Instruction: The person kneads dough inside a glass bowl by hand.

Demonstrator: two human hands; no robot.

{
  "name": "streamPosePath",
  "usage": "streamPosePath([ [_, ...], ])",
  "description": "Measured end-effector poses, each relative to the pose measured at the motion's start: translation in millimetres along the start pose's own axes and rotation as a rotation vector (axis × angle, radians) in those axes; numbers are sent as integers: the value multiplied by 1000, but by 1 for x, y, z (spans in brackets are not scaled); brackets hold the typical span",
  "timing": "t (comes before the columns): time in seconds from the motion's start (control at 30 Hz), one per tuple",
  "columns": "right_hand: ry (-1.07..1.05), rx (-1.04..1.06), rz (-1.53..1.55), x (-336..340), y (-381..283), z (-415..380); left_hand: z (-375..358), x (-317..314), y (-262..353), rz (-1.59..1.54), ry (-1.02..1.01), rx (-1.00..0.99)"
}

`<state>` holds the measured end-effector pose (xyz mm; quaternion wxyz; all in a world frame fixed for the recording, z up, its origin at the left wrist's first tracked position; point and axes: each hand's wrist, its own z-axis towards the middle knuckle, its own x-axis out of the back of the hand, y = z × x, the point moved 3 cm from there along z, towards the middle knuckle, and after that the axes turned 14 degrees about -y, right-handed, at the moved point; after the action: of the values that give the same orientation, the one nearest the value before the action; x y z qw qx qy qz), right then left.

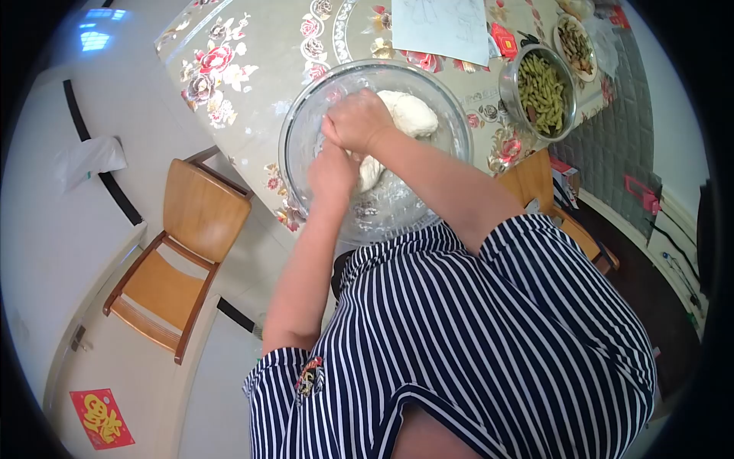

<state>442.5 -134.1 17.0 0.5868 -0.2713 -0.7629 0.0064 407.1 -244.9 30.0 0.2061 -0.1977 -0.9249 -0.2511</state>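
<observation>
A large clear glass bowl (302, 138) stands on the flowered tablecloth (252, 46) in front of me. Inside it lies a lump of white dough (417, 115), with flour dusting the bowl's bottom. My right hand (358, 121) is closed in a fist and presses down on the dough. My left hand (332, 170) is just below it, fingers closed on the near part of the dough. Both forearms reach into the bowl from my striped shirt.
A metal bowl of green bean pods (541, 93) stands to the right, a plate of food (575, 46) behind it. A sheet of paper (443, 27) lies beyond the glass bowl. One wooden chair (180, 252) stands at the left, another (535, 183) at the right.
</observation>
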Motion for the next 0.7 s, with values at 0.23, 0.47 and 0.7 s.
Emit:
streamPosePath([
  [0.23,-249,-262,234,9,1,-3,-15,-20,-14,-73,-60,-154],
  [0.47,217,91,19,16,-18,-92,-83,-41,8,87,7,-272],
  [0.7,414,143,160,-8,6,-74,-33,-52,7,271,7,-139],
])
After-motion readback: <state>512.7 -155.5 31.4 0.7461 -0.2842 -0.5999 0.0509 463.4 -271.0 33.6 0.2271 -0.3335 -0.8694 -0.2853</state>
